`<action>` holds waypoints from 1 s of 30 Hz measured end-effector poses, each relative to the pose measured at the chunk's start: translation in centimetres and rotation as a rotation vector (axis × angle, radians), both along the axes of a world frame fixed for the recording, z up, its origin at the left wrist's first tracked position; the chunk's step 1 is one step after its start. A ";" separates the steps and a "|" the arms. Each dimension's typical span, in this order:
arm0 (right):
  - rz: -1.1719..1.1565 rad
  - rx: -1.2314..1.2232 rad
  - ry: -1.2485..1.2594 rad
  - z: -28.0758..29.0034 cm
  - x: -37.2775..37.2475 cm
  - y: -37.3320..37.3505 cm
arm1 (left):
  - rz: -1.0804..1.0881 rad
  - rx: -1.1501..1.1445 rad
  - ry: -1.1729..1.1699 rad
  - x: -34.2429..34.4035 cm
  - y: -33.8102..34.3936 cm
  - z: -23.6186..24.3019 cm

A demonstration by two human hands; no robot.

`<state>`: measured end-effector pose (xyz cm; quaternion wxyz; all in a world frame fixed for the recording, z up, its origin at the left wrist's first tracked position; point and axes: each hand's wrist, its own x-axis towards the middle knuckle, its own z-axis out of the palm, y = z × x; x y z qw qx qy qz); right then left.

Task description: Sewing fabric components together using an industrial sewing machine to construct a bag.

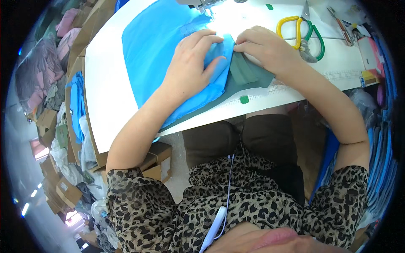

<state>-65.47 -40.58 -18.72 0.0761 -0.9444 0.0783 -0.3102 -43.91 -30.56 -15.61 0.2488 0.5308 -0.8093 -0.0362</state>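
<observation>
A bright blue piece of fabric (147, 55) is spread on the white table, with dark green fabric (247, 74) under its right and lower edges. My left hand (192, 63) rests on the blue fabric, palm down, with its fingers stretched forward and the thumb apart. Just to its right, my right hand (268, 48) is closed in a pinch on the green fabric where it meets the blue edge. Beyond both hands is the sewing machine (202, 4), its needle area washed out by a bright lamp.
Scissors with yellow and green handles (298, 33) lie at the right, near a snipper-like tool (341, 26). A ruler strip (325, 80) runs along the table's (105, 97) front edge. Cardboard boxes (158, 162) and bagged fabric (42, 76) are at the left; folded blue cloth (382, 164) is at the right.
</observation>
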 end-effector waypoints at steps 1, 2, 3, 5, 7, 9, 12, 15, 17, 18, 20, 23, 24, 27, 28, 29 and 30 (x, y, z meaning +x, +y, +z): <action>0.014 0.014 -0.007 0.1 0.0 0.0 | 0.023 0.007 0.046 0.1 0.0 -0.1; 0.005 0.017 -0.008 0.2 -0.1 0.1 | 0.045 0.014 0.092 0.1 0.0 -0.2; 0.007 0.011 -0.010 0.2 -0.1 0.1 | 0.037 0.017 0.091 0.3 -0.1 -0.2; 0.005 0.009 -0.015 0.2 -0.1 0.2 | 0.094 0.153 0.312 0.5 -0.2 -0.2; -0.007 -0.016 -0.010 0.2 -0.1 0.3 | 0.093 0.150 0.296 0.4 -0.1 -0.1; -0.022 -0.019 0.000 0.3 -0.1 0.4 | 0.066 0.114 0.156 0.4 -0.1 0.1; -0.018 -0.016 -0.001 0.0 0.0 0.3 | 0.051 0.176 0.090 0.6 0.0 0.3; -0.010 -0.009 -0.011 -0.3 0.0 0.2 | -0.024 0.055 -0.044 0.4 -0.1 0.2; -0.007 -0.009 -0.012 -0.1 0.1 0.2 | -0.012 0.023 -0.091 0.0 -0.1 0.5; -0.015 -0.001 -0.003 0.0 0.1 0.3 | -0.006 -0.010 -0.140 -0.1 -0.1 0.7; -0.023 0.007 0.005 0.1 0.1 0.4 | 0.006 -0.012 -0.155 -0.2 -0.1 0.9; -0.021 0.015 0.011 0.0 0.1 0.4 | 0.020 0.013 -0.200 -0.5 -0.1 1.2; -0.022 0.003 0.009 -0.2 0.1 0.2 | 0.024 0.040 -0.229 -0.6 -0.1 1.2; -0.022 -0.015 0.007 -0.3 0.1 0.1 | 0.026 0.053 -0.235 -0.6 -0.2 1.4; -0.027 -0.020 0.008 -0.2 0.2 0.1 | 0.037 0.053 -0.235 -0.6 -0.1 1.5; -0.016 -0.021 0.008 -0.2 0.2 0.1 | 0.032 0.056 -0.228 -0.5 -0.1 1.5; -0.006 -0.014 0.006 0.0 0.2 0.0 | 0.028 0.059 -0.220 -0.5 -0.1 1.5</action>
